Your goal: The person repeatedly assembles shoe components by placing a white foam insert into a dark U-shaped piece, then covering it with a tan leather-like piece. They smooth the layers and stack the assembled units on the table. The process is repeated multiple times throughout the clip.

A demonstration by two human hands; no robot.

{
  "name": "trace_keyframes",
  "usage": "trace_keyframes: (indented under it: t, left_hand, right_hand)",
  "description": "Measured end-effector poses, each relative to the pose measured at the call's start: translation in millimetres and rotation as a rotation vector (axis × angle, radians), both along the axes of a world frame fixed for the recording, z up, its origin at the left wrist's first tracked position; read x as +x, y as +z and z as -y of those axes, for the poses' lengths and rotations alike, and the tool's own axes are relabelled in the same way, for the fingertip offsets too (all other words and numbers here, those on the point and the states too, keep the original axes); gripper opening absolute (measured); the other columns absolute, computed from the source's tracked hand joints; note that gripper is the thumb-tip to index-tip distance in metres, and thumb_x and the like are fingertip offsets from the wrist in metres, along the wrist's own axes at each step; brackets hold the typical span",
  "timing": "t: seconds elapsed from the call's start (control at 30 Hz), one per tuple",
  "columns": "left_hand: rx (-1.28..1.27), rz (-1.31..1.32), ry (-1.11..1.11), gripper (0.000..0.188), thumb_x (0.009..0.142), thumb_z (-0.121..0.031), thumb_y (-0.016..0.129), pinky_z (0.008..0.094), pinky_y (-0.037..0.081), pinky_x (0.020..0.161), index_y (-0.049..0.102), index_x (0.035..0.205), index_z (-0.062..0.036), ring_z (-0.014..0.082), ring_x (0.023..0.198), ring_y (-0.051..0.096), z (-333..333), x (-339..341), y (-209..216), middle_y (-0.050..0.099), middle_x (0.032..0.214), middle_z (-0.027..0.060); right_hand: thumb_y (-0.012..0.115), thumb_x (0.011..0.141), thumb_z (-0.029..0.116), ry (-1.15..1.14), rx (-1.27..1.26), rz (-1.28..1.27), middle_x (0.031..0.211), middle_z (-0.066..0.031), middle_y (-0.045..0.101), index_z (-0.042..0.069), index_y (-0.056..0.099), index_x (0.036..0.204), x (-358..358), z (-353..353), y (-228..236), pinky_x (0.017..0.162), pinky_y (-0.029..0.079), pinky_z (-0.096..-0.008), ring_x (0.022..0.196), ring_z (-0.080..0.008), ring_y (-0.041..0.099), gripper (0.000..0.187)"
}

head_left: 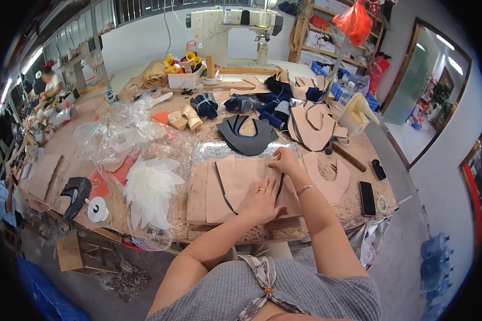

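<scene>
A tan leather piece point(235, 184) with a thin dark edging strip point(222, 188) lies flat on the worktable point(144, 227) in front of me. My left hand point(261, 200), wearing a ring, presses flat on its lower right part with fingers spread. My right hand point(285, 160), with a bracelet at the wrist, pinches the piece's upper right edge where the dark strip curves down. A dark grey U-shaped cut piece point(247, 136) lies just beyond.
White petal-shaped pieces point(151, 190) and crumpled clear plastic point(120, 134) lie to the left. More tan cut pieces point(316, 125) and navy pieces point(268, 104) lie at the back right. A sewing machine point(235, 27) stands behind. A phone point(366, 198) lies right. Another person point(51, 83) works far left.
</scene>
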State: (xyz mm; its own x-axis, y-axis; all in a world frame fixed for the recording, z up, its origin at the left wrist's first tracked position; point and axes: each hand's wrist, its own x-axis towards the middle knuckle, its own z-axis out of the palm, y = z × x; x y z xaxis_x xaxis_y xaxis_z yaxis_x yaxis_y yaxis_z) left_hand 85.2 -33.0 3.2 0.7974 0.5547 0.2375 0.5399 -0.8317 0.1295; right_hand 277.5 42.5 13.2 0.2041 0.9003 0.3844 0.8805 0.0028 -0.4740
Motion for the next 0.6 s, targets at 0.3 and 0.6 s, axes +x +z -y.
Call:
trace_keyframes:
  t: [0.3, 0.6]
  left_hand:
    - [-0.124, -0.035, -0.099, 0.082, 0.086, -0.055, 0.051, 0.0451, 0.015, 0.115, 0.035, 0.142, 0.0028, 0.0357, 0.141, 0.023, -2.3, -3.3, 16.1, 0.034, 0.148, 0.0225]
    - [0.008, -0.015, -0.087, 0.104, 0.079, -0.073, 0.049, 0.0438, 0.014, 0.116, 0.032, 0.141, 0.0091, 0.0363, 0.141, 0.022, 17.2, -22.7, -6.7, 0.03, 0.148, 0.0254]
  right_hand:
    - [0.041, 0.096, 0.049, 0.143, -0.259, 0.105, 0.144, -0.0224, 0.039, -0.003, 0.038, 0.14, -59.6, 81.3, -10.9, 0.112, 0.02, -0.0505, 0.137, -0.0341, 0.033, 0.068]
    - [0.033, 0.094, 0.058, -0.029, -0.407, 0.283, 0.157, -0.0137, 0.017, 0.002, 0.024, 0.148, -37.1, 4.6, -19.8, 0.115, 0.008, -0.0555, 0.146, -0.0311, 0.012, 0.079]
